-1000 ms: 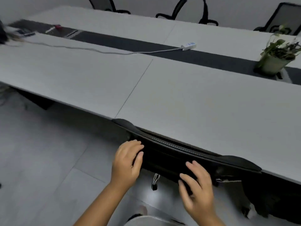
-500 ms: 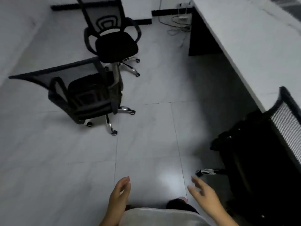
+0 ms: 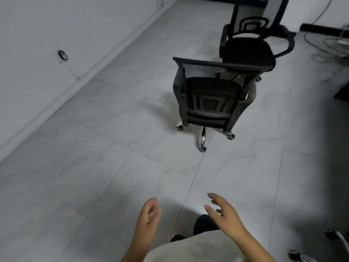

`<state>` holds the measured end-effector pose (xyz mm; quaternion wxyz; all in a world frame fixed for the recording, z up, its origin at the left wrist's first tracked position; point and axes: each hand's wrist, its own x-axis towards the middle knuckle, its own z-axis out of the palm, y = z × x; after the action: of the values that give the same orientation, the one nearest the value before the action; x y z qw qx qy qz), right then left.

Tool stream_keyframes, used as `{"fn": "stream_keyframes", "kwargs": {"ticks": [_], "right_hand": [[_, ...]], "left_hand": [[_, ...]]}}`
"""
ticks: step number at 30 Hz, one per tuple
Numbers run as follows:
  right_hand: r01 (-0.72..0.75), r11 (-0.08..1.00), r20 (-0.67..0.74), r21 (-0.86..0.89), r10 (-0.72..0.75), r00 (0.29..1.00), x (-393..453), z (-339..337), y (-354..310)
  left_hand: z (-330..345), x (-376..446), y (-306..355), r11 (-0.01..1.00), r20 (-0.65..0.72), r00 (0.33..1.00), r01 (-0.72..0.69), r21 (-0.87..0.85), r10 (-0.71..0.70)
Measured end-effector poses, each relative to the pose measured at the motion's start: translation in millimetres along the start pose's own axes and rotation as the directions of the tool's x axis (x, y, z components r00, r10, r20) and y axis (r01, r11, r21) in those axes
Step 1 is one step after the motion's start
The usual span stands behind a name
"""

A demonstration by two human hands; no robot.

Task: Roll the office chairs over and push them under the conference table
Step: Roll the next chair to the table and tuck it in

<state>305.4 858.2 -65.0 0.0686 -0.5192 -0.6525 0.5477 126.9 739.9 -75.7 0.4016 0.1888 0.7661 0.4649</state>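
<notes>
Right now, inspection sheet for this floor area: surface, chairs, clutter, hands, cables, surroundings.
Surface: grey tiled floor, bare tiles between the person and the chairs.
Job's things: near chair stands on its casters with its mesh back toward the camera; far chair stands right behind it, seat facing the camera. Neither is being held. The conference table is not in view.
Clutter: nothing seen.
Hands: left hand and right hand are low in the frame, fingers relaxed, holding nothing.
Cables: loose cables lie on the floor at the upper right.
Surroundings: wall with a small dark fitting at left.
</notes>
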Motion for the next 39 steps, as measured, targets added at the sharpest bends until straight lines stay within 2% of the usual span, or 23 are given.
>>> {"fn": "stream_keyframes", "kwargs": {"ticks": [3,7,13,17,21,23,24,26,27,29,31,33,35,37,39], "right_hand": [[-0.036,0.999,-0.016,-0.023,0.035,0.999,22.9,4.0,-10.7],[-0.047,0.999,-0.068,-0.006,0.047,0.997,77.0,-3.9,-37.3],[0.092,0.996,-0.165,0.002,-0.091,0.982,194.6,-39.9,-102.7],[0.122,0.992,-0.23,0.031,-0.111,0.967,254.9,-72.4,-137.8],[0.092,0.995,-0.302,0.039,-0.076,0.95,276.7,-98.6,-155.2],[0.082,0.996,-0.422,0.046,-0.055,0.905,279.3,-112.8,-163.9],[0.095,0.995,-0.504,0.013,-0.075,0.861,280.8,-121.1,-169.4],[0.137,0.981,-0.647,-0.137,-0.194,0.738,288.0,-140.7,-183.2],[0.145,0.958,-0.689,-0.248,-0.279,0.669,294.6,-151.4,-188.9],[0.068,0.878,-0.696,-0.473,-0.42,0.583,315.0,-172.7,-189.8],[-0.099,0.801,-0.674,-0.591,-0.422,0.607,338.1,-191.8,-187.7],[-0.229,0.763,-0.678,-0.605,-0.342,0.651,358.6,-203.5,-184.5],[-0.301,0.718,-0.688,-0.628,-0.332,0.645,373.3,-210.5,-179.3],[-0.317,0.673,-0.676,-0.668,-0.371,0.636,381.2,-218.1,-178.2],[-0.311,0.63,-0.643,-0.711,-0.406,0.65,385.3,-225.5,-181.4]], "left_hand": [[-7.8,23.3,-16.5,0.997,-0.023,0.997,0.073,0.015,-0.073],[-7.3,79.4,-0.5,0.996,0.015,0.997,0.08,0.038,-0.081],[8.4,215.2,111.6,0.994,0.064,0.992,-0.113,-0.012,0.113],[22.9,286.3,170.7,0.978,0.069,0.975,-0.209,-0.015,0.209],[38.4,319.1,176.3,0.986,0.114,0.979,-0.169,0.012,0.166],[43.6,329.8,177.5,0.991,0.103,0.985,-0.137,0.01,0.135],[45.9,336.5,182.6,0.991,0.099,0.986,-0.133,0.005,0.132],[51.1,353.2,204.8,0.978,0.108,0.972,-0.21,0.017,0.207],[54.4,362.9,221.6,0.956,0.116,0.952,-0.29,0.036,0.285],[63.6,385.4,261.9,0.853,0.152,0.857,-0.51,0.108,0.493],[76.6,410.8,299.7,0.669,0.227,0.692,-0.721,0.179,0.685],[93.1,435.3,328.8,0.462,0.329,0.522,-0.852,0.246,0.787],[109.9,454.8,349.2,0.232,0.553,0.395,-0.91,0.342,0.733],[123.6,467.3,363.0,0.121,0.765,0.403,-0.909,0.399,0.503],[130.3,479.9,356.9,0.018,0.827,0.358,-0.921,0.389,0.433]]}}
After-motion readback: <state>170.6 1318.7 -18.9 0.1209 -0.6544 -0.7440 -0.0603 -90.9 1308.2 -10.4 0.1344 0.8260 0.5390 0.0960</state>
